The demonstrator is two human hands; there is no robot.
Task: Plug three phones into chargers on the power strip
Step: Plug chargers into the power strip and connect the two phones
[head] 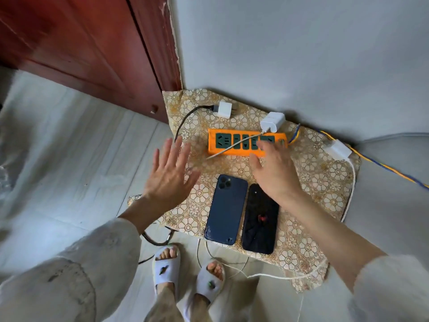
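- Both hands are spread wide and empty: left hand (169,173) hovers off to the side, right hand (276,173) reaches over the orange power strip (234,145), probably lining up the first plug.
- Blue phone (226,209) and black phone (260,219) lie side by side on the flowery cloth (308,194); can't spot a third.
- No containers here, and the three white chargers (272,122) lie loose, none plugged in.

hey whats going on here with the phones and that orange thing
A person stands over a small table with a floral cloth. Their right hand reaches onto the orange power strip; the left hand hovers open, holding nothing. Two phones show, a blue phone and a black phone, lying side by side with no cable attached. Three white chargers lie around the strip, none plugged in.
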